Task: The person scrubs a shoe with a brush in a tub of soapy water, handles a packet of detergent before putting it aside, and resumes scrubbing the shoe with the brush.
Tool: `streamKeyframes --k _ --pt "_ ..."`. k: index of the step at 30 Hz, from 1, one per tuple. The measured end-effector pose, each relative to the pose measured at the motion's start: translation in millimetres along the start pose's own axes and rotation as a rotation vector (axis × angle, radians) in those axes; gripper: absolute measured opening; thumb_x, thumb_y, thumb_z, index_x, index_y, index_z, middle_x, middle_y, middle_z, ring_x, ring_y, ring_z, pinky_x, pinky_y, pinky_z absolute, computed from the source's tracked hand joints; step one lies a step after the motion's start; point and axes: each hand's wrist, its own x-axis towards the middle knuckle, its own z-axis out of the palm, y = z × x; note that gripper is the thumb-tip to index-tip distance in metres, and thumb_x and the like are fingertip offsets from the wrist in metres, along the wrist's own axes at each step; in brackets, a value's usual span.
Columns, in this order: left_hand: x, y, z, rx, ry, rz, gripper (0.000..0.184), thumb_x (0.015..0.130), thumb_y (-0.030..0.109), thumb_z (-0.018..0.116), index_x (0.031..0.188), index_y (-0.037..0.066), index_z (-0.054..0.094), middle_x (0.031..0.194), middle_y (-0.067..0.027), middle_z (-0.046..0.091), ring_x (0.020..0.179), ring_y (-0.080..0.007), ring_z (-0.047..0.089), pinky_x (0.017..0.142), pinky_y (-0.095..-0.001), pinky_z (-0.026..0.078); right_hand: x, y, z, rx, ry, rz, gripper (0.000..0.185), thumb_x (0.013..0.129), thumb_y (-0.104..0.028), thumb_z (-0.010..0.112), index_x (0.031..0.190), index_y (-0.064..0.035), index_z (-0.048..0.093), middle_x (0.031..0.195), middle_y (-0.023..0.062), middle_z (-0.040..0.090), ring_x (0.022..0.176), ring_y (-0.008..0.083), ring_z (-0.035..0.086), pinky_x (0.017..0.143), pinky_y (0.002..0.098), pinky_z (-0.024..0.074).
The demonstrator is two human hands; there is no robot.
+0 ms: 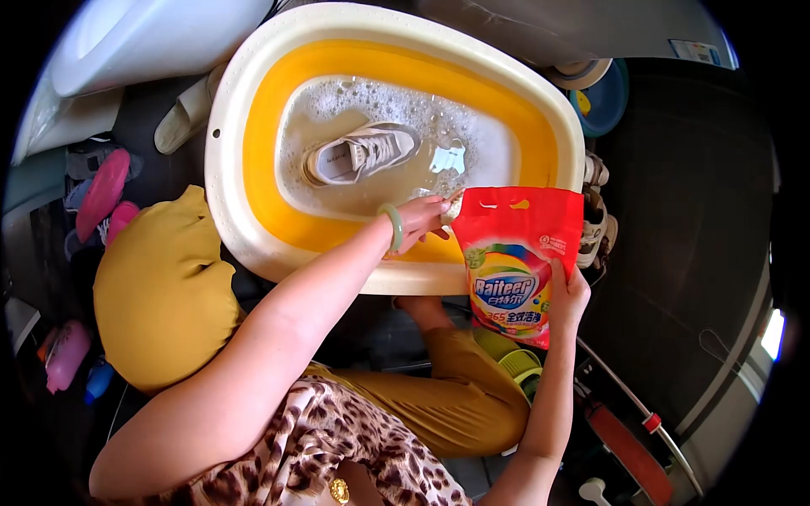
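My right hand (567, 295) grips a red Baiteer laundry detergent bag (510, 232) by its lower right side and holds it upright over the near rim of the basin. My left hand (419, 223), with a green bangle on its wrist, is at the bag's upper left edge. Its fingers close on a small pale thing, partly hidden, that I cannot make out. A grey and white sneaker (359, 156) lies in the foamy water of the yellow and cream basin (228, 160). Right of the sneaker a light patch shines on the water.
More shoes (593, 223) stand by the basin's right side. A beige slipper (183, 114) is at its left, with pink slippers (103, 194) further out. A blue basin (612, 101) sits at the back right. A green plastic basket (521, 364) is below the bag.
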Motion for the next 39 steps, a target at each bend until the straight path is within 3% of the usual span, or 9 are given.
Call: streamKeyframes --k 11,25,30,39 --pt "-10 -2 -5 -0.066 0.050 0.004 0.050 0.093 0.037 0.043 0.132 0.007 0.033 0.118 -0.0031 0.055 0.088 -0.0147 0.063 0.053 -0.0246 0.040 32 5 14 -0.130 -0.060 0.047 0.021 0.087 -0.016 0.055 0.095 0.0027 0.061 0.073 0.0178 0.060 0.061 0.0199 0.056 0.061 0.0300 0.0443" --pt "-2 -5 -3 -0.057 -0.001 -0.001 0.043 0.094 0.037 0.041 0.127 0.009 0.037 0.116 -0.0029 0.056 0.090 -0.0141 0.062 0.056 -0.0258 0.040 52 28 19 -0.194 -0.070 0.106 0.023 0.086 -0.018 0.054 0.094 0.0028 0.061 0.076 0.0199 0.062 0.066 0.0245 0.061 0.062 0.0323 0.0457" --pt "2 -7 -4 -0.072 -0.022 0.009 0.042 0.094 0.036 0.040 0.126 0.009 0.039 0.114 -0.0029 0.057 0.087 -0.0141 0.062 0.055 -0.0263 0.040 54 42 21 -0.205 -0.059 0.070 0.024 0.086 -0.019 0.053 0.092 0.0028 0.062 0.078 0.0208 0.062 0.069 0.0314 0.061 0.063 0.0347 0.0460" --pt "5 -8 -1 -0.080 0.003 -0.009 0.038 0.094 0.035 0.040 0.123 0.010 0.041 0.109 -0.0018 0.059 0.088 -0.0135 0.061 0.056 -0.0262 0.038 56 39 24 -0.168 -0.099 0.093 0.024 0.086 -0.019 0.053 0.093 0.0024 0.062 0.077 0.0202 0.062 0.068 0.0299 0.061 0.063 0.0342 0.0455"
